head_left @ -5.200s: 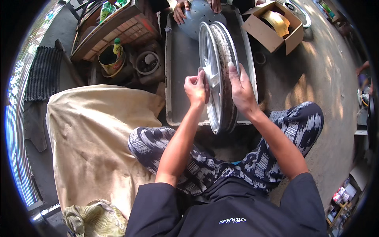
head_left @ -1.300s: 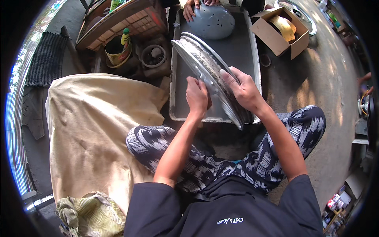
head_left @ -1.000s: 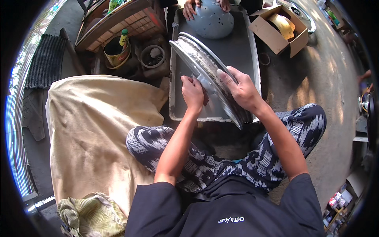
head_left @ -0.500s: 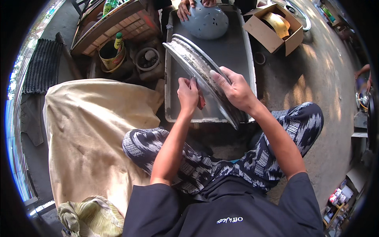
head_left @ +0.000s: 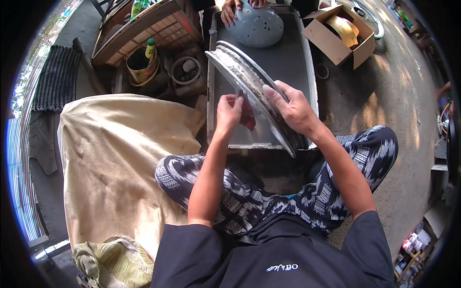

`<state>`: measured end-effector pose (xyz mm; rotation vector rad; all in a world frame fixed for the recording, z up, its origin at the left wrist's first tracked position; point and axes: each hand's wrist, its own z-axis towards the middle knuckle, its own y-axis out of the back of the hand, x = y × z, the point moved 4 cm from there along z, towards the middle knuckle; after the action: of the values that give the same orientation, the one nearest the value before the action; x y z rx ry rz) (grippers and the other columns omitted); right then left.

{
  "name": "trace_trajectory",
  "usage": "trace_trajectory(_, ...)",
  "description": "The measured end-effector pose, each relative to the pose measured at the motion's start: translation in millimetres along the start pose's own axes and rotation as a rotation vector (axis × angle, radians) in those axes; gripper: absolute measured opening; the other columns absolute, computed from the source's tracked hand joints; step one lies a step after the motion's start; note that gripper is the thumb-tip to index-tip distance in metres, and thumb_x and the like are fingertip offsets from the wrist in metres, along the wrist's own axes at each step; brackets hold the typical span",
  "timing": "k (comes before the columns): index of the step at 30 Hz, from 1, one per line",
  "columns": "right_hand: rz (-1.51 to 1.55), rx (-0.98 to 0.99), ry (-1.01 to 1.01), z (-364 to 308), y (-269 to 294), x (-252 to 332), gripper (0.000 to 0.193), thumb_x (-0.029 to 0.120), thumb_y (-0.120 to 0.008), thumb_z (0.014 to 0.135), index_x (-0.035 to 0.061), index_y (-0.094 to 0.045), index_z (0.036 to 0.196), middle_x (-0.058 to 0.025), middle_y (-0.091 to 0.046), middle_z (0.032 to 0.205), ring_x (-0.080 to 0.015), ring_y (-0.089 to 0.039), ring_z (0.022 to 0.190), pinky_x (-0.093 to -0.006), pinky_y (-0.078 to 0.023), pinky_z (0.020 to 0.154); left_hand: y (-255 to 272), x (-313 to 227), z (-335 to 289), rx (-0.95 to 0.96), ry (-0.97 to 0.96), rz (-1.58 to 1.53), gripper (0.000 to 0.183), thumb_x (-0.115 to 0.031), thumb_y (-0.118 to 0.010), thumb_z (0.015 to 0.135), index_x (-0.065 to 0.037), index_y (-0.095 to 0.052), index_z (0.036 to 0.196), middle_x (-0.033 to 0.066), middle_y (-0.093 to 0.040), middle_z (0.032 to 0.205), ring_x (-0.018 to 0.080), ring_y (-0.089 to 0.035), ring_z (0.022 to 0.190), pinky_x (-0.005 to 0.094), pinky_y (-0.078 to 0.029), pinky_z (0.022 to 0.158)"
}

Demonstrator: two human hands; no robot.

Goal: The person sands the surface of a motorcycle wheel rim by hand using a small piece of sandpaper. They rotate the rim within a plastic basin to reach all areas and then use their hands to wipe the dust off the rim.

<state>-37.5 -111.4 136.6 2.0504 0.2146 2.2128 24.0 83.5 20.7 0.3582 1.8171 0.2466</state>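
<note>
A worn metal wheel rim (head_left: 241,72) is held slantwise over a shallow grey tub (head_left: 315,113), its upper end leaning to the left. My right hand (head_left: 294,110) grips the rim's lower right part, thumb on the outer channel. On the rim's left side is my left hand (head_left: 228,113), its fingers pinched on a dark red sheet that looks like sandpaper (head_left: 248,115). Part of the sheet hangs below the fingertips, beside the rim's inner face. Some of its edge is hidden by the hand.
Across the tub, another person's hands (head_left: 228,13) rest on a speckled blue-grey rounded shell (head_left: 259,28). A cardboard box (head_left: 331,42) with a yellow curved part stands right of the tub. At left are a bucket (head_left: 140,72), a round pot (head_left: 185,72) and a beige cloth (head_left: 120,149).
My left hand has drawn slightly away from the rim, and more of the red sheet shows. My right hand keeps its grip. The whole view has shifted a little.
</note>
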Motion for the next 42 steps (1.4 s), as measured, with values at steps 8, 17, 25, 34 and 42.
trace_trajectory(8, -0.073, -0.030, 0.013, -2, -1, 4, 0.043, 0.038, -0.056, 0.105, -0.0035, -0.064, 0.106, -0.0117, -0.065, 0.079, -0.0099, -0.056, 0.079, -0.0320, -0.050, 0.073, -5, 17, -3, -0.085, -0.122, 0.079, 0.032, -0.023, -0.076, 0.090, 0.005, -0.065, 0.101, 0.0150, -0.072, 0.088, 0.0215, -0.069, 0.081, 0.0347, -0.055, 0.077)
trace_trajectory(17, -0.078, -0.024, -0.016, -4, 11, -1, 0.043, 0.039, -0.056, 0.105, -0.0035, -0.064, 0.105, -0.0121, -0.065, 0.080, -0.0104, -0.053, 0.079, -0.0330, -0.049, 0.073, -10, 133, 76, -0.259, 0.001, 0.144, 0.031, -0.028, -0.068, 0.095, 0.003, -0.072, 0.100, 0.0073, -0.073, 0.083, 0.0175, -0.067, 0.077, 0.0328, -0.054, 0.074)
trace_trajectory(25, -0.007, 0.077, -0.072, -1, 6, -1, 0.050, 0.040, -0.057, 0.104, -0.0088, -0.062, 0.115, -0.0138, -0.069, 0.094, -0.0123, -0.058, 0.091, -0.0305, -0.049, 0.084, -23, 298, 62, 0.086, 0.409, -0.017, 0.026, -0.025, -0.073, 0.091, -0.003, -0.073, 0.104, 0.0073, -0.073, 0.093, 0.0162, -0.068, 0.084, 0.0341, -0.053, 0.077)
trace_trajectory(34, -0.016, -0.001, -0.035, -1, 10, -6, 0.040, 0.034, -0.058, 0.104, -0.0049, -0.065, 0.109, -0.0171, -0.068, 0.085, -0.0119, -0.058, 0.081, -0.0334, -0.050, 0.075, -41, 247, 34, 0.042, 0.590, -0.191, 0.020, -0.020, -0.075, 0.091, -0.006, -0.072, 0.105, 0.0041, -0.072, 0.095, 0.0164, -0.066, 0.084, 0.0347, -0.052, 0.077)
trace_trajectory(42, 0.007, 0.015, -0.022, 5, 5, -2, 0.039, 0.034, -0.057, 0.104, -0.0045, -0.065, 0.107, -0.0130, -0.069, 0.079, -0.0135, -0.066, 0.074, -0.0318, -0.053, 0.069, -43, 198, 43, 0.187, 0.319, -0.107, 0.023, -0.023, -0.074, 0.092, -0.003, -0.070, 0.104, 0.0016, -0.072, 0.092, 0.0140, -0.064, 0.079, 0.0318, -0.051, 0.073)
